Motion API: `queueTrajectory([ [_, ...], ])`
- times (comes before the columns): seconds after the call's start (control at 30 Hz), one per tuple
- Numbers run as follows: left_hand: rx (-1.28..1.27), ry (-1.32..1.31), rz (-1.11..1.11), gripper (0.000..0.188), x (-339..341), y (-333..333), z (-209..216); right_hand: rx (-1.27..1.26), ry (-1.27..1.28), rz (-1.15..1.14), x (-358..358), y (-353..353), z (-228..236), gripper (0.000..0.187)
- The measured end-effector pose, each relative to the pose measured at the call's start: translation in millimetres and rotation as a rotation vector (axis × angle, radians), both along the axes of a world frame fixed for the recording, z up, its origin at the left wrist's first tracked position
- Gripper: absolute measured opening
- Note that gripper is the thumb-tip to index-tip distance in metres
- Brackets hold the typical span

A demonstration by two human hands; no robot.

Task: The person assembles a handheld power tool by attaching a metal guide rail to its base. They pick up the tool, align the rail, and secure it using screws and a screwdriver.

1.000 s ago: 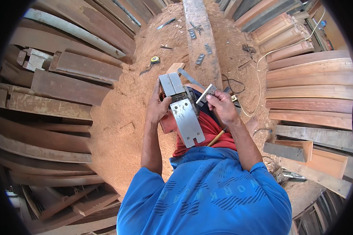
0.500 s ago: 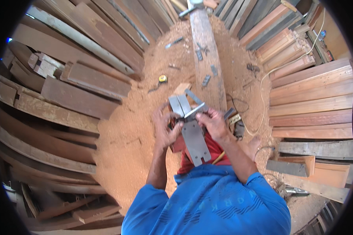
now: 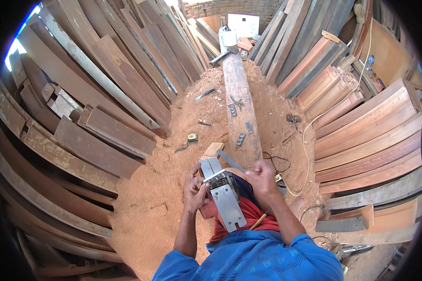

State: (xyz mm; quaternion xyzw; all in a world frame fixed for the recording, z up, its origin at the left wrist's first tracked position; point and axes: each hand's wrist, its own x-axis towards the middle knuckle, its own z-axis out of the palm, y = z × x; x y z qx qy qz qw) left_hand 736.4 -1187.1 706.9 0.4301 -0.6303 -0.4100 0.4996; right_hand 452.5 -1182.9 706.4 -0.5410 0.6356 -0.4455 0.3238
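Note:
An upturned electric planer (image 3: 227, 206) lies across my lap, its flat metal sole facing up and its dark cutter drum (image 3: 217, 181) showing between the two sole plates. My left hand (image 3: 195, 189) grips the planer's side near the drum, thumb toward the drum. A pale metal edge crosses the sole beside the drum. My right hand (image 3: 262, 178) is closed just right of the planer, lifted off it. From its fingers a flat grey metal strip (image 3: 230, 160) reaches up and left; its far end lies near a small wood block (image 3: 212, 151).
A long plank (image 3: 241, 89) runs away from me over sawdust (image 3: 145, 210), bearing small dark metal parts (image 3: 240, 139). A hammer (image 3: 222, 55) rests at its far end. A tape measure (image 3: 192, 137) and a chisel (image 3: 204, 93) lie left. Boards (image 3: 370, 136) line both sides; a cable (image 3: 309, 140) curves right.
My right hand has moved off the planer's drum to the right. The pale metal bar that stood slanted over the drum now lies across the sole. The view has tilted upward.

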Motion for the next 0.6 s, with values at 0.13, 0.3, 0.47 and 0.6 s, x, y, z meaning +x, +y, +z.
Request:
queueTrajectory([
  [0.13, 0.029, 0.021, 0.005, 0.008, -4.4, -1.7, -0.8, -0.115, -0.046, -0.211, -86.9, 24.3, -23.4, 0.011],
  [0.3, 0.063, 0.038, -0.014, 0.004, -4.7, -2.5, -4.2, -0.118, 0.273, -0.209, -140.4, 62.9, -55.4, 0.029],
  [0.47, 0.04, 0.059, -0.031, 0.003, -5.3, -3.6, -3.8, 0.371, 0.12, -0.011, -84.9, 46.4, -1.5, 0.02],
  [0.6, 0.033, -0.05, -0.024, 0.005, -7.1, -3.0, 5.5, 0.007, -0.266, 0.184, -25.4, 21.5, 9.1, 0.015],
])
